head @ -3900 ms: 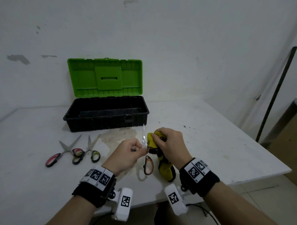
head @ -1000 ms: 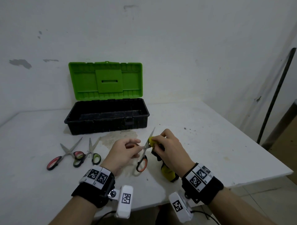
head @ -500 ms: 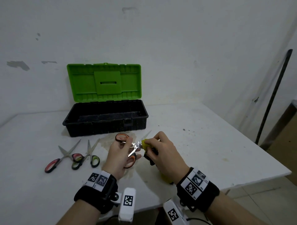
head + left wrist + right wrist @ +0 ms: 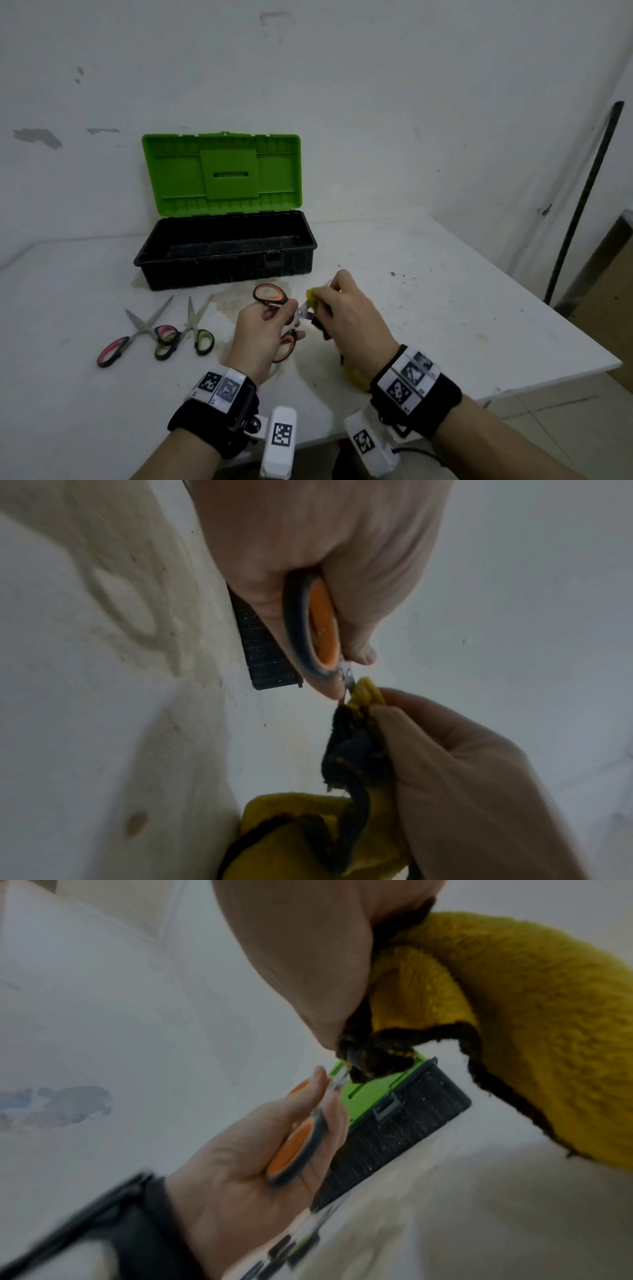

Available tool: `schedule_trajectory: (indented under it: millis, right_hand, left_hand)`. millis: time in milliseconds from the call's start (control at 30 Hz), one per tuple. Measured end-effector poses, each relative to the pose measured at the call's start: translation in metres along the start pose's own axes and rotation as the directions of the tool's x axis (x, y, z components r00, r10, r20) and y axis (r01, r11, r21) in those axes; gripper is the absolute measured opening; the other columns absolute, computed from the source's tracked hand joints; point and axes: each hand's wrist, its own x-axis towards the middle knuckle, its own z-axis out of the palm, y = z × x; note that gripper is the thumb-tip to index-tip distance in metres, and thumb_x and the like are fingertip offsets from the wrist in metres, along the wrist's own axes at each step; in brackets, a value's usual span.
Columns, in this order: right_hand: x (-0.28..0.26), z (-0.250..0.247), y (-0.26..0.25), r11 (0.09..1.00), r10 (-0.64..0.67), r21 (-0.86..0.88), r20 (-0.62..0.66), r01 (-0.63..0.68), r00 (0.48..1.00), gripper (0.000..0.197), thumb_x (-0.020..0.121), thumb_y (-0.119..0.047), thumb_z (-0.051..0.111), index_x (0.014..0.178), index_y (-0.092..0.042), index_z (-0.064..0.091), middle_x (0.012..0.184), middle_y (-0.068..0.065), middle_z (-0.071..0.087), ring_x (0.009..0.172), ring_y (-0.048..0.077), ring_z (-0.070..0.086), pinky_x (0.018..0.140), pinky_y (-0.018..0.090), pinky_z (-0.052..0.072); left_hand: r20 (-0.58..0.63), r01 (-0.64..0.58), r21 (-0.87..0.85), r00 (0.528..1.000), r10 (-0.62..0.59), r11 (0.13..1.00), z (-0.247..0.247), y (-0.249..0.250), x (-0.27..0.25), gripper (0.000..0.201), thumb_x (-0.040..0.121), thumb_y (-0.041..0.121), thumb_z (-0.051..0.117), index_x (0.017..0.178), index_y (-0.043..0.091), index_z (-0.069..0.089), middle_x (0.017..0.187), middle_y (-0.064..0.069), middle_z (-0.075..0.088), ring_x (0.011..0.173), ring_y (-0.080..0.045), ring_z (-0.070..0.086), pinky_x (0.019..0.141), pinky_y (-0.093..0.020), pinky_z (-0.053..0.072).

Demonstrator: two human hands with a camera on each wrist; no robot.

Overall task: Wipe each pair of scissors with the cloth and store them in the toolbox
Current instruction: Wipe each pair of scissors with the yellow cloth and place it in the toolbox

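Head view: white bench (image 4: 445,291), one open toolbox (image 4: 224,255) with black base and raised green lid (image 4: 222,171) standing toward the far edge, against the wall; nothing can be made out inside it. Near the left part of the bench, in front of the toolbox, two pairs of scissors lying open and touching at the handles: red-handled scissors (image 4: 135,334) and green-handled scissors (image 4: 195,329). Near the front edge, at centre, left hand (image 4: 262,337) with fingers curled round the orange-handled scissors (image 4: 274,298), blades spread, one loop raised toward the toolbox, the other below the hand. Right hand (image 4: 352,318) pinches a yellow cloth (image 4: 313,296) against the blades; the rest of the cloth hangs under the wrist. Left wrist view: left hand (image 4: 318,569) closed on the orange and grey handle of the orange-handled scissors (image 4: 316,631); the yellow cloth (image 4: 363,696), dark along its edge, meets the metal just past the pivot, held by the right hand (image 4: 455,772). Right wrist view: right hand (image 4: 301,961) gripping the bunched yellow cloth (image 4: 514,1001) at the blade; left hand (image 4: 253,1150) holding the orange-handled scissors (image 4: 294,1153); toolbox (image 4: 404,1131) behind them.
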Motion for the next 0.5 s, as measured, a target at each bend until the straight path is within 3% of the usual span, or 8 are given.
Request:
schedule_trajectory:
  millis: [67, 133, 233, 333, 433, 500]
  right_hand:
    - [0.012, -0.008, 0.012, 0.994, 0.099, -0.051, -0.005, -0.099, 0.995, 0.02, 0.099, -0.019, 0.051, 0.093, -0.009, 0.068, 0.094, 0.003, 0.042, 0.063, 0.022, 0.051, 0.062, 0.038, 0.051]
    - [0.018, -0.018, 0.021, 0.986, 0.154, -0.062, -0.014, -0.154, 0.988, 0.022, 0.1, -0.02, 0.05, 0.097, -0.01, 0.07, 0.095, 0.002, 0.042, 0.065, 0.022, 0.053, 0.064, 0.035, 0.051]
    - [0.008, -0.024, 0.012, 0.998, 0.059, -0.021, -0.042, -0.06, 0.997, 0.018, 0.098, -0.019, 0.054, 0.098, -0.011, 0.07, 0.094, 0.001, 0.043, 0.064, 0.021, 0.052, 0.061, 0.034, 0.051]
    - [-0.009, -0.014, -0.01, 0.998, -0.064, 0.023, 0.039, 0.064, 0.997, 0.016, 0.097, -0.02, 0.055, 0.092, -0.01, 0.066, 0.092, 0.001, 0.042, 0.062, 0.021, 0.051, 0.057, 0.04, 0.05]
    - [-0.013, -0.001, -0.009, 0.998, -0.07, 0.013, 0.069, 0.069, 0.995, 0.015, 0.098, -0.019, 0.052, 0.089, -0.011, 0.062, 0.092, 0.001, 0.038, 0.061, 0.02, 0.05, 0.054, 0.041, 0.049]
    - [-0.009, 0.002, -0.002, 0.999, -0.039, 0.012, 0.046, 0.039, 0.998, 0.017, 0.098, -0.021, 0.053, 0.089, -0.011, 0.064, 0.092, 0.002, 0.04, 0.058, 0.021, 0.053, 0.054, 0.041, 0.05]
  left_hand:
    - [-0.005, 0.014, 0.014, 1.0, -0.014, 1.0, 0.0, -0.002, -0.001, 0.018, 0.094, 0.011, 0.067, 0.088, -0.005, 0.069, 0.083, -0.019, 0.07, 0.07, -0.025, 0.068, 0.059, -0.032, 0.06]
    - [-0.011, 0.033, 0.014, 0.999, -0.033, 0.999, -0.002, -0.005, -0.001, 0.017, 0.094, 0.012, 0.068, 0.086, -0.003, 0.068, 0.082, -0.017, 0.069, 0.07, -0.027, 0.067, 0.056, -0.029, 0.058]
    - [-0.024, 0.043, -0.004, 0.999, -0.043, 0.999, -0.002, -0.005, 0.0, 0.017, 0.095, 0.015, 0.067, 0.088, -0.001, 0.069, 0.081, -0.017, 0.068, 0.069, -0.027, 0.067, 0.058, -0.029, 0.057]
    - [0.001, 0.021, -0.018, 1.0, -0.021, 1.0, 0.002, -0.005, -0.002, 0.018, 0.096, 0.014, 0.065, 0.093, -0.003, 0.07, 0.088, -0.023, 0.07, 0.075, -0.027, 0.068, 0.063, -0.035, 0.06]
    - [0.033, 0.011, -0.011, 0.999, -0.01, 1.0, 0.005, -0.003, -0.003, 0.018, 0.098, 0.014, 0.063, 0.093, -0.003, 0.071, 0.092, -0.024, 0.073, 0.083, -0.032, 0.071, 0.065, -0.037, 0.061]
    - [0.017, 0.007, 0.008, 1.0, -0.007, 1.0, 0.004, -0.002, -0.003, 0.017, 0.097, 0.012, 0.064, 0.091, -0.003, 0.07, 0.088, -0.023, 0.072, 0.077, -0.029, 0.069, 0.063, -0.036, 0.061]
